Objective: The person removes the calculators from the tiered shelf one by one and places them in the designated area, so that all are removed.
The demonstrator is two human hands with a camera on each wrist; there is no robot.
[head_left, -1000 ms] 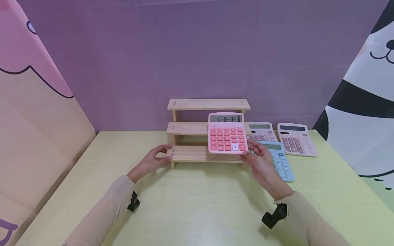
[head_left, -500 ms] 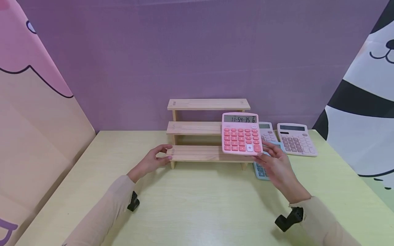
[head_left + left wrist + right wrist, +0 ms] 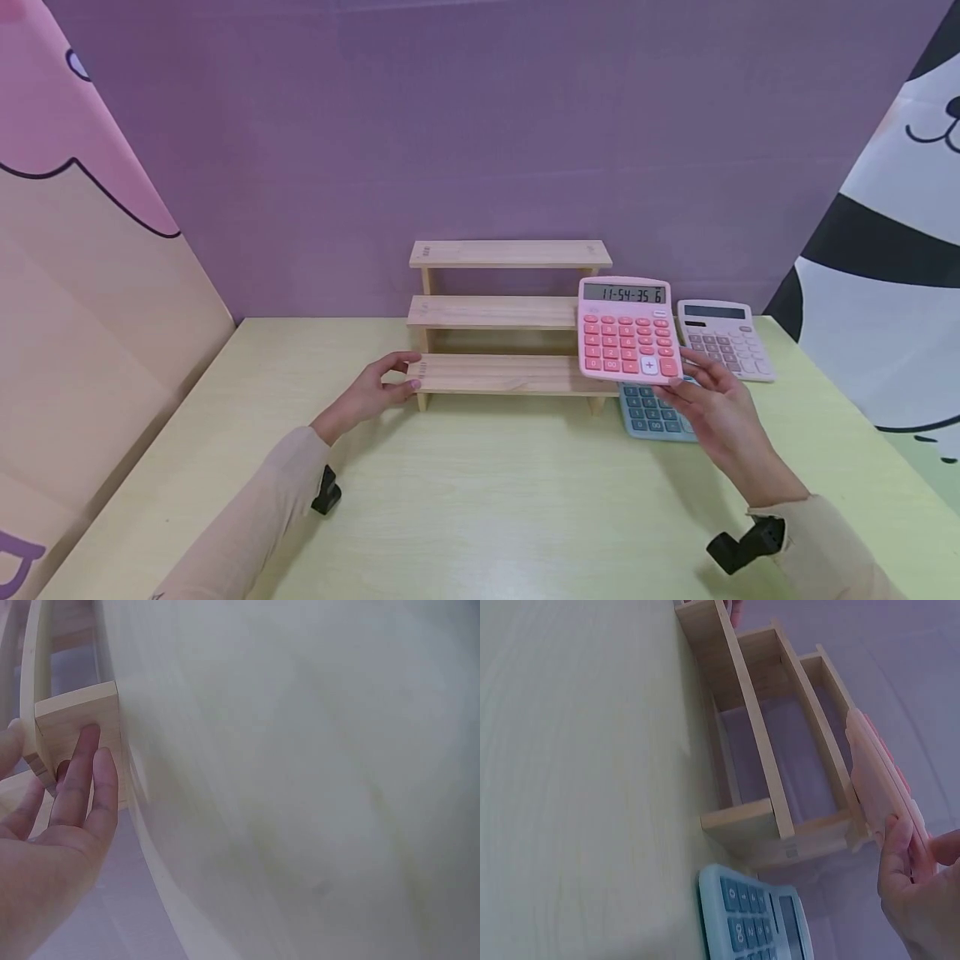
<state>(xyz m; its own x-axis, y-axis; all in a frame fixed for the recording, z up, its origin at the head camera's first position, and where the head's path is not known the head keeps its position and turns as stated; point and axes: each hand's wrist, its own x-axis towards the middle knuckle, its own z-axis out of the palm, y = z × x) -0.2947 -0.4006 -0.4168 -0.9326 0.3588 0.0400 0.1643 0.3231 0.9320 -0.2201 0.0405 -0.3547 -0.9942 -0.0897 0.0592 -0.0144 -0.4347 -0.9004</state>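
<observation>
My right hand (image 3: 720, 417) pinches a pink calculator (image 3: 622, 333) by its lower right corner. The calculator is held off the table, tilted up with its lit display facing me, and overlaps the right end of a three-tier wooden display stand (image 3: 495, 372) in the head view. Its thin side (image 3: 881, 776) shows in the right wrist view. At the stand's other end, my left hand (image 3: 372, 394) holds the left edge of the lowest step. In the left wrist view, fingers (image 3: 75, 784) of that hand lie against the step's end panel (image 3: 79, 712).
A light blue calculator (image 3: 654, 414) lies on the table (image 3: 480, 500) by the stand's right leg, partly covered by the pink one and my hand. Further right lies a pale pink calculator (image 3: 723, 333). A purple backdrop (image 3: 480, 150) rises behind the stand.
My right hand has carried the pink calculator rightward, from before the stand's steps to beyond their right end. A pale calculator behind is now hidden. My left hand has stayed put.
</observation>
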